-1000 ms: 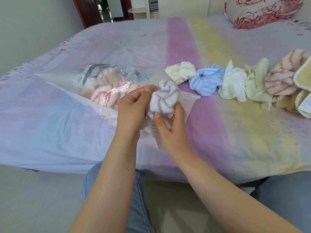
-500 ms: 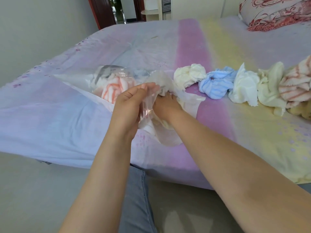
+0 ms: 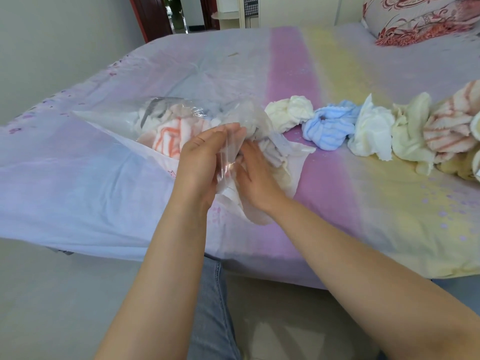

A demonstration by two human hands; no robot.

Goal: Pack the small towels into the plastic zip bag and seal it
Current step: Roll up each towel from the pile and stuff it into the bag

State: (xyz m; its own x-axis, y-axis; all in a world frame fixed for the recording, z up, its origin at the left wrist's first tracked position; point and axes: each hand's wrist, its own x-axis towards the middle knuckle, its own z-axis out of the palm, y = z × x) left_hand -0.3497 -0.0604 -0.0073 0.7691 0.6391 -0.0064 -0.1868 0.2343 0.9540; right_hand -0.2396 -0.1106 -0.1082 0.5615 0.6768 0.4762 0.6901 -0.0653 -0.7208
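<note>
Bed [image 3: 324,105]; unmarked plastic zip bag [image 3: 117,120], small towels [image 3: 327,126] alongside.

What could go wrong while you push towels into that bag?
The left hand holds only a thin edge of the plastic zip bag, so the mouth might slip shut on the right hand. Towels already bulge inside, and more wait, like the blue towel, so sealing could get hard.
</note>
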